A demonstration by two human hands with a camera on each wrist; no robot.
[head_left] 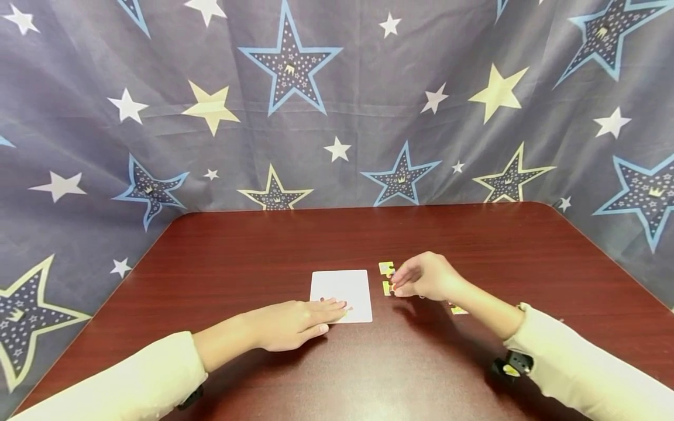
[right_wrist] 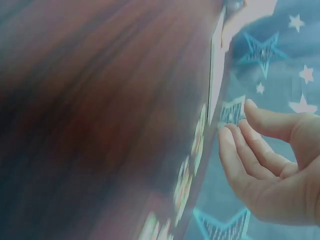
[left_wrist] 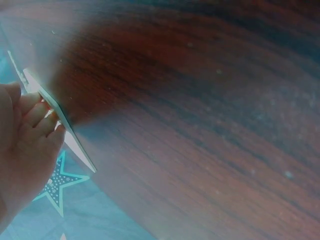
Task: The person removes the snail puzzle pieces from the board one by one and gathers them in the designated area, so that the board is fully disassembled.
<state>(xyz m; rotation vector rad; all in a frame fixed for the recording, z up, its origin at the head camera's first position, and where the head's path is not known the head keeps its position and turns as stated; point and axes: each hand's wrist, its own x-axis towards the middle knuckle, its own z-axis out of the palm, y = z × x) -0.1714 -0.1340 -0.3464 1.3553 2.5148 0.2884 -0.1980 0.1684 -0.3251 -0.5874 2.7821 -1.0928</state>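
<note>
A white square board (head_left: 342,285) lies on the table. My left hand (head_left: 295,324) rests on its near left part with fingers stretched out; small bits of red and yellow show around the fingertips, mostly hidden beneath them. To the right of the board are two yellow jigsaw pieces, a farther one (head_left: 386,268) and a nearer one (head_left: 387,288). My right hand (head_left: 429,276) hovers beside them, fingertips right at the nearer piece. In the right wrist view the right hand (right_wrist: 272,167) has loosely bent fingers, the thumb apart from them and nothing visible between.
Another jigsaw piece (head_left: 458,310) shows below my right forearm, partly covered by it. The dark red wooden table (head_left: 237,245) has rounded far corners. A grey curtain with stars (head_left: 337,117) hangs behind and on both sides.
</note>
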